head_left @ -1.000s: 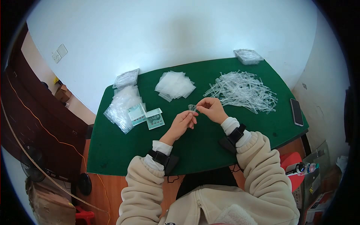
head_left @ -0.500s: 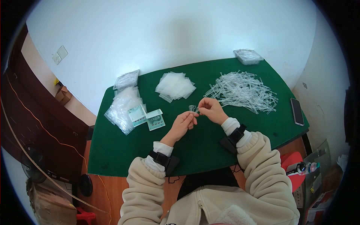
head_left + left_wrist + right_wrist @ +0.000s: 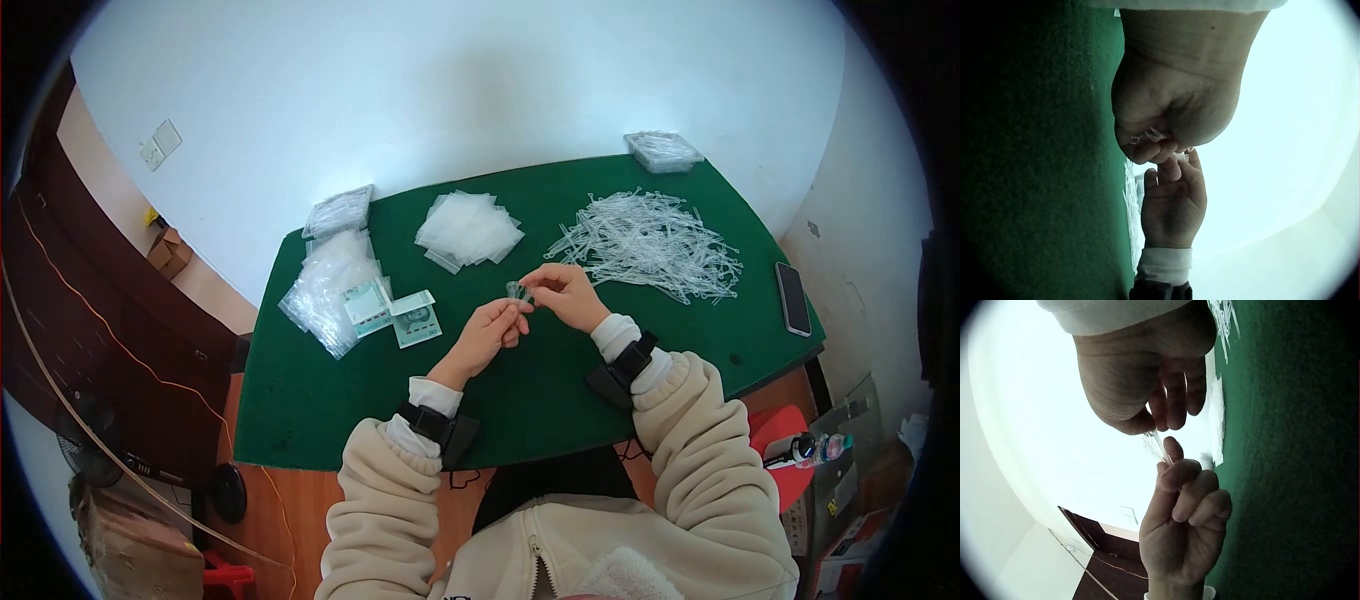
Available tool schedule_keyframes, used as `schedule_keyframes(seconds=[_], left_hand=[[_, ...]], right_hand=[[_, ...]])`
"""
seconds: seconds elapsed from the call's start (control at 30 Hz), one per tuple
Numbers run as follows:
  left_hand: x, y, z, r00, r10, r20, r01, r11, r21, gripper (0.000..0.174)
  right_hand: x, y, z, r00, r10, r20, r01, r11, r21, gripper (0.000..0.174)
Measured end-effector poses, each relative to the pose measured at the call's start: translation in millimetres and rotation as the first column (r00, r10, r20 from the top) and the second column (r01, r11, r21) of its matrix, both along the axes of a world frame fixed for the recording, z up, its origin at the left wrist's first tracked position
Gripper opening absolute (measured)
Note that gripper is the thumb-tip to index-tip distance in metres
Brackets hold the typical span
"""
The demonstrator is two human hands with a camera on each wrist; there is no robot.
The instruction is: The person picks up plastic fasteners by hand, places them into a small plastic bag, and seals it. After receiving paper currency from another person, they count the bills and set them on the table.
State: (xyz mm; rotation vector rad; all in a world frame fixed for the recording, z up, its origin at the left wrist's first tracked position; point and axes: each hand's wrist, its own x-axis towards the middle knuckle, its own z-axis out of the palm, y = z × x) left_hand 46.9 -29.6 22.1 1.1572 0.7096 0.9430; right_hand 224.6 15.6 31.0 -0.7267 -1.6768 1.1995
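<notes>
A small bundle of thin clear plastic sticks (image 3: 516, 290) stands up out of my left hand (image 3: 487, 335), whose fingers curl round its lower part. My right hand (image 3: 568, 298) meets it from the right, thumb and forefinger pinching at the upper ends. In the right wrist view the clear sticks (image 3: 1161, 449) span the short gap between both hands' fingertips. Pale stick ends (image 3: 1152, 134) poke out beneath the left fingers in the left wrist view. Beyond my right hand lies a big loose pile of similar clear sticks (image 3: 650, 245) with looped ends.
Small clear bags (image 3: 467, 230) form a heap at the back middle of the green table (image 3: 500, 400). More bags (image 3: 330, 285) lie left, partly under green banknotes (image 3: 415, 320). Wrapped packs (image 3: 338, 210) (image 3: 664, 152) sit at both back corners. A phone (image 3: 792, 298) lies near the right edge.
My right fingers have shifted slightly left, onto the upper ends of the bundle. My left hand keeps its grip in nearly the same place.
</notes>
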Motion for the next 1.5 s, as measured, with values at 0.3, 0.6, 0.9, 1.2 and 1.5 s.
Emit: schedule_keyframes(seconds=[0.3, 0.6, 0.9, 1.2, 1.5], left_hand=[[0.0, 1.0, -1.3, 1.0, 0.028, -0.002, -0.028, 0.999, 0.027, 0.023], [1.9, -0.6, 0.5, 0.998, 0.064, -0.026, -0.061, 0.994, 0.095, 0.023], [-0.2, 1.8, -2.3, 0.998, 0.068, 0.016, -0.069, 0.995, 0.076, 0.023], [-1.5, 4.6, -3.5, 0.975, 0.196, 0.109, -0.204, 0.977, 0.068, 0.023], [-3.1, 7.2, -3.4, 0.961, 0.24, 0.139, -0.253, 0.964, 0.08, 0.023]], right_hand=[[-2.0, -4.6, 6.5, 0.999, -0.024, -0.03, 0.024, 1.0, 0.01, 0.016], [0.1, 1.1, 1.2, 0.999, 0.005, -0.04, -0.008, 0.997, -0.075, 0.009], [1.7, 0.6, 4.8, 0.998, 0.014, -0.054, -0.018, 0.998, -0.067, 0.014], [63.5, 20.7, -1.4, 0.482, -0.568, 0.667, 0.087, 0.788, 0.609, 0.019], [58.2, 26.5, 3.3, 0.3, -0.483, 0.823, 0.036, 0.867, 0.496, 0.013]])
